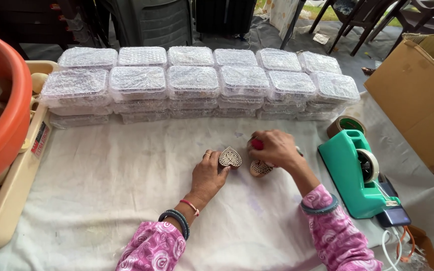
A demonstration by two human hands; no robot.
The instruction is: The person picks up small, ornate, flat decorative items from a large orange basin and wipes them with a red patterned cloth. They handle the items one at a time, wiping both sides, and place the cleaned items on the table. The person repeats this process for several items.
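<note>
Just in front of the long bank of bubble-wrapped packets (197, 83), on the white cloth of the table (101, 190), 2 carved wooden stamp blocks lie side by side between the 2 hands. The heart-shaped block (230, 157) has its carved face up and its point aimed toward the person, so its long axis runs from the packets back to the body; the left hand (208, 175) sits just below and left of it, fingers curled loosely and fingertips touching its left edge, not closed round it. The second block (260, 168) lies just right of the heart, close to it but whether they touch I cannot tell; it is partly covered by the right hand (276, 147), which is nearer to it and rests on its upper part. That hand is curled shut around a small red thing (257, 144) pinched between thumb and fingers. Counting the packets, 2 rows of 6 stacks show, the front row perhaps 3 high, though the lower layers are hard to separate. To the right of the blocks stand 1 green tape dispenser (355, 173) and 1 brown tape roll (345, 124), well apart from the hands; 1 orange tub (6, 115) sits far to the left.
</note>
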